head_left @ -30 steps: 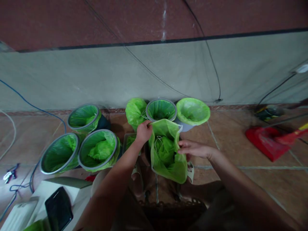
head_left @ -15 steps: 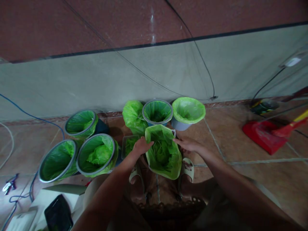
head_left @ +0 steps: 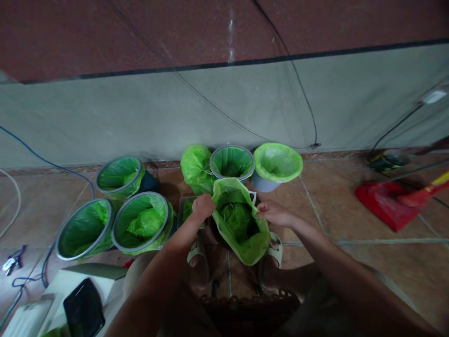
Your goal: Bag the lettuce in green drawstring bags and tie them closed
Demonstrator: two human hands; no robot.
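Note:
I look down at a small bin (head_left: 253, 195) between my feet, with a bright green bag liner (head_left: 242, 224) draped over it. My left hand (head_left: 202, 206) is closed on the liner's left edge. My right hand (head_left: 272, 212) pinches the liner's right edge. The liner's mouth gapes open between the two hands, with crumpled green plastic inside. Both forearms reach forward from the bottom of the view.
Three grey-rimmed bins with green liners (head_left: 140, 221) stand at left. Against the wall stand a tied green bag (head_left: 195, 167), a lined bin (head_left: 232, 162) and a bin with its liner folded over (head_left: 277, 164). A red dustpan (head_left: 386, 201) lies right. Cables and a black phone (head_left: 83, 312) lie bottom left.
Both hands have shifted their grip along the liner's rim; the right hand went from lying flat to pinching the edge. The liner's mouth changed shape slightly.

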